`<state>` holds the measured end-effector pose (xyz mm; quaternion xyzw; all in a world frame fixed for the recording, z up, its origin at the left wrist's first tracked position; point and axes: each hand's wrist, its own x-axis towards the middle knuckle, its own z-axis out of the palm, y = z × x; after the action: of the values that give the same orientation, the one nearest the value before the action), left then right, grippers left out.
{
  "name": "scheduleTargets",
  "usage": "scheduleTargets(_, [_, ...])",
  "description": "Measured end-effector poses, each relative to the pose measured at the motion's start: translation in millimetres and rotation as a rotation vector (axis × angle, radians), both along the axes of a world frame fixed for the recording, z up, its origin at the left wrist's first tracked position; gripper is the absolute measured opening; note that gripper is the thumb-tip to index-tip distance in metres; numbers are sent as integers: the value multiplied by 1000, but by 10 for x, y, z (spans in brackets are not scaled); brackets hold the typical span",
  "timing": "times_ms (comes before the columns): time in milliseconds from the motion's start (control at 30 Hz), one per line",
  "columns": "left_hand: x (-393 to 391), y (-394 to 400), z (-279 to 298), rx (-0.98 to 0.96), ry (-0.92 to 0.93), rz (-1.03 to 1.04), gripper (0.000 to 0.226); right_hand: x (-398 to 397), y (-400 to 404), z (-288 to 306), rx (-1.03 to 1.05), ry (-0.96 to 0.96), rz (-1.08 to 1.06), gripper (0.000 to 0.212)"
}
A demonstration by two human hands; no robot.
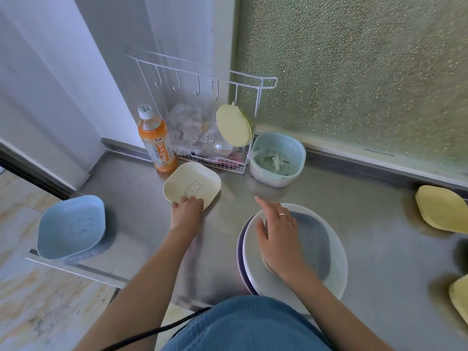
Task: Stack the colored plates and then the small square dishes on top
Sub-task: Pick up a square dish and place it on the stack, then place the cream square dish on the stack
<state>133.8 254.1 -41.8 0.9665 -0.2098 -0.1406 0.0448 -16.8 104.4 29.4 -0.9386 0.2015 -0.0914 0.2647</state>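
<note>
Your left hand grips the near edge of the cream dish, fingers curled over its rim, the forearm running straight up from the lower middle of the frame; the dish sits at centre, on the steel counter, and looks slightly tilted. Your right hand is open, fingers spread and nearly straight, palm down over the plate stack at lower right of centre; whether the palm touches the top plate cannot be told. That stack shows a white plate on top with a purple rim peeking out at its left side. A ring shows on one finger of the right hand. The blue dish lies at the left of the frame, at the counter's edge, well apart from both hands. Two yellow dishes lie at the right edge, one at mid height and one lower, partly cut off. Behind the cream dish stand an orange bottle, a white wire rack with a pale green lid hanging from it, and a pale green colander bowl just right of the rack.
</note>
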Motion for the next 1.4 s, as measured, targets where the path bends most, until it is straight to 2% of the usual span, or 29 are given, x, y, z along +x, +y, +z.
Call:
scheduleTargets(133, [-140,-28,29,-168,-168,14,19,26,-39,-41,95,-58,-19,38])
scheduleTargets(200, [-240,-88,108,-324,-209,103,11,83,-68,-5,227,-150,-15,35])
scheduleTargets(267, [-343,-162,168,-450,-277,107,7,145,-160,75,370,-207,-86,32])
scheduleTargets(367, [-543,-276,256,-558,-433,-90,7,233,-406,159,613,-259,-284,27])
scheduleTargets(467, [-763,-383,358,-584,-603,-385,17,263,-641,293,983,-263,-416,28])
scheduleTargets(533, [-917,-445,382,-579,-671,-616,25,159,-747,354,1064,-252,-464,24])
scheduleTargets(600, [-1045,-485,383,-596,-683,-776,26,-3,-848,313,890,-196,-447,37])
scheduleTargets(700, [-1162,-521,390,-597,-610,-853,28,-283,-909,215,626,-149,-387,44])
scheduleTargets(867, [-1247,-481,498,-553,-81,-622,64,-673,-740,27,510,-178,-572,41])
scheduleTargets(1033, [-1368,-442,423,-666,203,-540,82,-890,-478,-22,374,-217,-578,48])
scheduleTargets(1133, [-1379,-422,359,-535,187,-520,81,-843,-357,-107,232,-151,-547,58])
scheduleTargets(1233, [-1385,-439,327,-423,150,-471,79,-810,-362,-195,-2,126,-542,64])
scheduleTargets(1300, [-1374,-449,318,-409,141,-467,80,-816,-386,-205,-11,214,-532,68])
scheduleTargets(1400, [-1344,-439,312,-399,121,-482,80,-815,-382,-202,20,234,-519,68])
